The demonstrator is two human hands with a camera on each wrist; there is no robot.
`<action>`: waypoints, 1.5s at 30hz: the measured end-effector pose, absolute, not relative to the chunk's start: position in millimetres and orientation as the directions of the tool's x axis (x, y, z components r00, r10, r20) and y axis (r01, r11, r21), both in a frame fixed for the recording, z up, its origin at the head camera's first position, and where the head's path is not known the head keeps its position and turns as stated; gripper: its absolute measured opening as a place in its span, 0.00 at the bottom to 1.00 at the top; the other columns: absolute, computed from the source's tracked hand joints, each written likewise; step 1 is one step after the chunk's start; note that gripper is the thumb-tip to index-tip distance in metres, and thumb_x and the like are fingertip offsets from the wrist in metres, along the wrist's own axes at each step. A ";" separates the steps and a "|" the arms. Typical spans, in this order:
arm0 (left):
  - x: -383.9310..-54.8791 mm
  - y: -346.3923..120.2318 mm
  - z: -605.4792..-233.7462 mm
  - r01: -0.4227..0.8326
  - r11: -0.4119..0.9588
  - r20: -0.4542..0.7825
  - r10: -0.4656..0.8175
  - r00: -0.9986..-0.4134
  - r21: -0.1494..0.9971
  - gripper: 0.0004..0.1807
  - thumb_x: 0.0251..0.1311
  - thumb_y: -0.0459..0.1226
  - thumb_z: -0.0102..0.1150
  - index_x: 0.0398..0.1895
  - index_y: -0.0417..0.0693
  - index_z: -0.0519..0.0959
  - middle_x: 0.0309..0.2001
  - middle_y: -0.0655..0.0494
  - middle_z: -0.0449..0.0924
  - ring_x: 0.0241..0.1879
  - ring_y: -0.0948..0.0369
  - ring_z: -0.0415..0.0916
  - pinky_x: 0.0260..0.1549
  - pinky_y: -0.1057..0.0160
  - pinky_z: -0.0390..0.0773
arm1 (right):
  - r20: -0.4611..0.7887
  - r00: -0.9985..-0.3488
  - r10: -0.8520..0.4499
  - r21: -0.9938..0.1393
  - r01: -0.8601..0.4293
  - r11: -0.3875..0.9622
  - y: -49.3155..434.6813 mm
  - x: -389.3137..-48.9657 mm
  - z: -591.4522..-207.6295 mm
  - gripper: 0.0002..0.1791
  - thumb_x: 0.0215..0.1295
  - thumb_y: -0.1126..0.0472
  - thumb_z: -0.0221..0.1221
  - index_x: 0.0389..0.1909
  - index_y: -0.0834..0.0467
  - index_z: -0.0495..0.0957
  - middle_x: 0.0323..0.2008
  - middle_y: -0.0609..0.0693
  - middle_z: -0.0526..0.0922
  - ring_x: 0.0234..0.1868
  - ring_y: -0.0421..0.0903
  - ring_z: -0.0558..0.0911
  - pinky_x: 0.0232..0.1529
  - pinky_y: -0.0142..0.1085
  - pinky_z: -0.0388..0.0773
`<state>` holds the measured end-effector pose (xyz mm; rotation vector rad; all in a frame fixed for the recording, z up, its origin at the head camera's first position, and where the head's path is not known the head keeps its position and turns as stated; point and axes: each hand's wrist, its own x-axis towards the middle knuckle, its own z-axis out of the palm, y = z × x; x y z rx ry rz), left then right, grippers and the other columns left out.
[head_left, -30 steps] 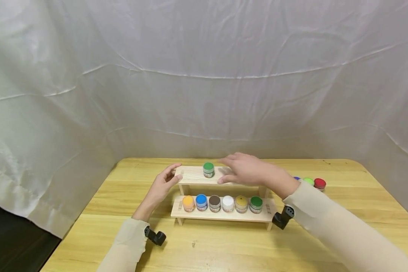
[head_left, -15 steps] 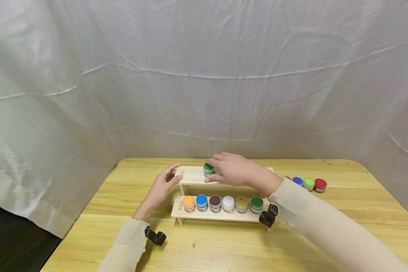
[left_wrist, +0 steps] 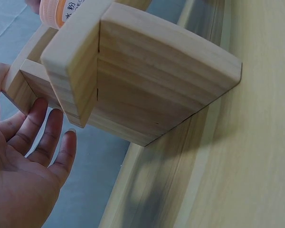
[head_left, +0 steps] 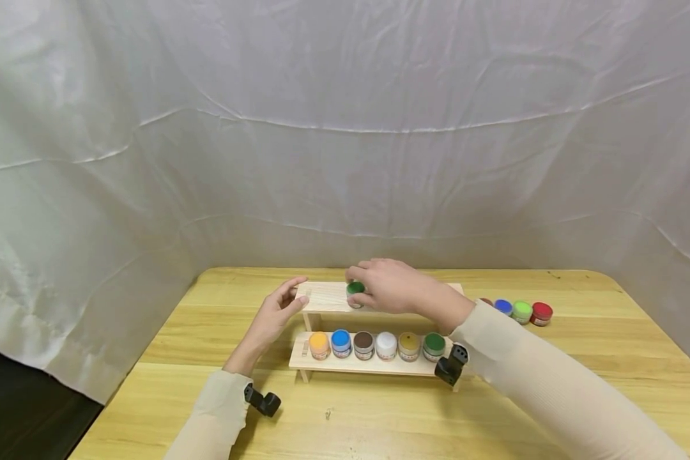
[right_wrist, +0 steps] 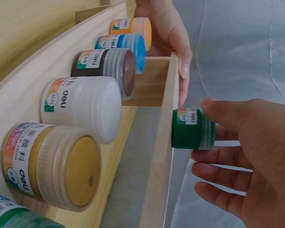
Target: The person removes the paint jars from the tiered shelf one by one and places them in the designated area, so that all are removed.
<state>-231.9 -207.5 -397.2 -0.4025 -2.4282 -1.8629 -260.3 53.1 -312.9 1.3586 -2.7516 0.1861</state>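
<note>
A two-tier wooden rack [head_left: 328, 296] stands on the table. My left hand [head_left: 274, 313] grips the left end of its upper shelf; in the left wrist view the thumb and fingers of the left hand [left_wrist: 31, 159] reach around that end. On the upper shelf, my right hand [head_left: 393, 287] pinches a green paint jar [head_left: 354, 289] by its lid, between thumb and fingers. The right wrist view has the green jar [right_wrist: 187, 129] upright with its base at the shelf board. Along the lower shelf runs a row of jars: orange [head_left: 319, 345], blue, brown, white [head_left: 386, 344], ochre and dark green.
Right of the rack, more paint jars stand on the wooden table [head_left: 379, 421]: a blue one [head_left: 503, 306], a light green one [head_left: 521, 311] and a red one [head_left: 542, 313], with a brownish one partly behind the sleeve. Pale fabric [head_left: 345, 160] hangs behind the table.
My right hand has moved left along the upper shelf and closed its fingers on the green paint jar, which has shifted slightly right. The left hand has stayed at the shelf end.
</note>
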 end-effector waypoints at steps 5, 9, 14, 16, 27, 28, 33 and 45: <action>-229.9 -207.6 -396.2 0.237 0.241 0.201 0.168 -0.965 0.941 0.25 0.69 0.31 0.54 0.68 0.35 0.66 0.40 0.50 0.70 0.38 0.60 0.68 0.42 0.65 0.72 | 0.093 -0.615 -0.783 -0.131 -0.787 0.603 57.7 -258.6 -309.0 0.19 0.68 0.48 0.59 0.53 0.54 0.78 0.39 0.44 0.78 0.38 0.42 0.78 0.46 0.42 0.76; -229.9 -208.4 -396.6 0.240 0.243 0.203 0.169 -0.965 0.940 0.25 0.69 0.32 0.55 0.68 0.36 0.66 0.40 0.51 0.70 0.38 0.60 0.68 0.41 0.65 0.72 | 0.094 -0.624 -0.775 -0.168 -0.778 0.606 64.9 -257.6 -305.7 0.19 0.68 0.49 0.58 0.55 0.54 0.78 0.43 0.44 0.79 0.41 0.43 0.79 0.49 0.43 0.75; -230.2 -209.5 -396.8 0.247 0.245 0.208 0.175 -0.962 0.937 0.25 0.69 0.32 0.54 0.68 0.36 0.66 0.40 0.51 0.71 0.38 0.60 0.68 0.41 0.67 0.71 | 0.113 -0.629 -0.769 -0.211 -0.772 0.600 77.1 -256.5 -303.2 0.19 0.69 0.51 0.58 0.56 0.53 0.78 0.48 0.45 0.79 0.47 0.45 0.79 0.53 0.45 0.74; -230.4 -209.7 -396.9 0.251 0.244 0.212 0.177 -0.961 0.937 0.25 0.69 0.31 0.54 0.68 0.36 0.66 0.40 0.51 0.71 0.38 0.61 0.68 0.40 0.67 0.71 | 0.120 -0.634 -0.764 -0.231 -0.766 0.599 82.9 -255.9 -302.5 0.18 0.69 0.51 0.58 0.56 0.52 0.78 0.47 0.44 0.79 0.47 0.45 0.78 0.52 0.45 0.74; -230.7 -210.6 -397.8 0.253 0.248 0.212 0.181 -0.960 0.935 0.25 0.70 0.32 0.54 0.68 0.36 0.65 0.41 0.50 0.71 0.38 0.60 0.68 0.42 0.63 0.72 | 0.142 -0.680 -0.720 -0.283 -0.725 0.628 116.8 -250.5 -302.7 0.18 0.67 0.52 0.61 0.56 0.49 0.78 0.46 0.41 0.78 0.50 0.45 0.78 0.53 0.47 0.73; -230.5 -210.6 -397.8 0.253 0.247 0.212 0.181 -0.960 0.936 0.25 0.70 0.32 0.54 0.68 0.36 0.65 0.41 0.50 0.71 0.38 0.60 0.68 0.42 0.63 0.72 | 0.148 -0.680 -0.718 -0.283 -0.725 0.628 119.8 -249.8 -302.0 0.18 0.67 0.52 0.62 0.56 0.49 0.78 0.47 0.42 0.78 0.50 0.45 0.78 0.53 0.48 0.73; -230.2 -211.6 -397.9 0.249 0.237 0.210 0.178 -0.962 0.939 0.25 0.70 0.32 0.54 0.68 0.35 0.66 0.41 0.49 0.71 0.39 0.60 0.69 0.43 0.63 0.72 | 0.160 -0.686 -0.709 -0.279 -0.721 0.635 133.5 -247.9 -299.8 0.18 0.66 0.54 0.63 0.55 0.50 0.78 0.46 0.42 0.79 0.49 0.46 0.78 0.52 0.49 0.74; -230.1 -213.7 -399.4 0.266 0.221 0.228 0.181 -0.957 0.938 0.26 0.70 0.31 0.54 0.68 0.34 0.65 0.41 0.50 0.71 0.38 0.61 0.69 0.41 0.68 0.71 | 0.123 -0.718 -0.685 -0.261 -0.689 0.676 164.1 -243.7 -295.0 0.18 0.66 0.55 0.63 0.56 0.48 0.77 0.47 0.41 0.78 0.46 0.43 0.78 0.48 0.47 0.75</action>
